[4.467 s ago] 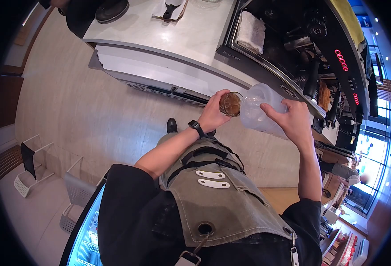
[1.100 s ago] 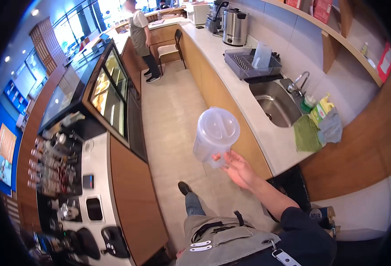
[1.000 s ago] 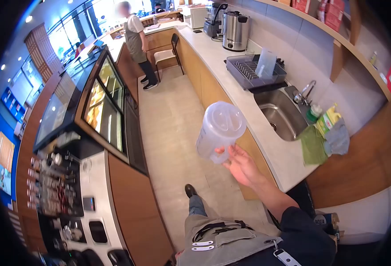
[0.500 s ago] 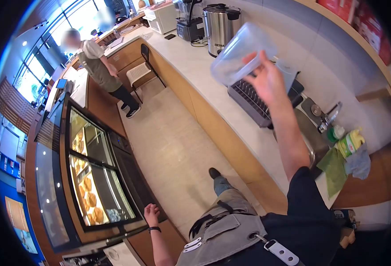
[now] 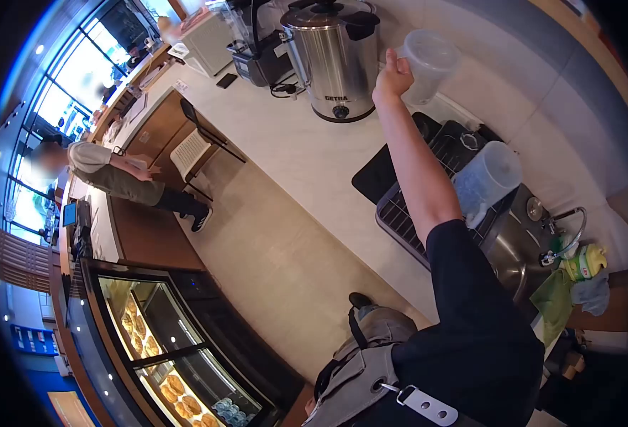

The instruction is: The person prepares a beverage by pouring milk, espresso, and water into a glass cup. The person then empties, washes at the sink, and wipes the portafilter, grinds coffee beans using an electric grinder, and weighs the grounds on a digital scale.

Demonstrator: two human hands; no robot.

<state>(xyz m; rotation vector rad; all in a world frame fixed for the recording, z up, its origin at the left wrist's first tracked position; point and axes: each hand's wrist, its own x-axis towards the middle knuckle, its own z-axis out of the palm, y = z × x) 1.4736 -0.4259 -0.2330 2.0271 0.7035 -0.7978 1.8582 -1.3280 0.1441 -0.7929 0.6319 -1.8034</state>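
Note:
My right hand (image 5: 393, 77) reaches far across the counter, its fingers closed at the handle side of a clear plastic pitcher (image 5: 431, 67). The pitcher is upright, close to the wall and just right of a large steel urn (image 5: 334, 60). Whether its base rests on the counter I cannot tell, since my hand and arm hide part of it. Below my forearm, a second translucent pitcher (image 5: 490, 173) lies tilted on a dark drying rack (image 5: 406, 231). My left hand is outside the picture.
A steel sink (image 5: 509, 260) with a faucet (image 5: 577, 228) adjoins the rack, beside a yellow-green bottle (image 5: 584, 263) and a green cloth (image 5: 552, 302). A lit pastry case (image 5: 178, 349) lines the left. A person (image 5: 114, 171) in an apron stands near a chair (image 5: 196, 153).
My right hand has carried the pitcher from above the rack to beside the urn, turning it upright. The view has moved nearer the urn, and my left hand has left the picture.

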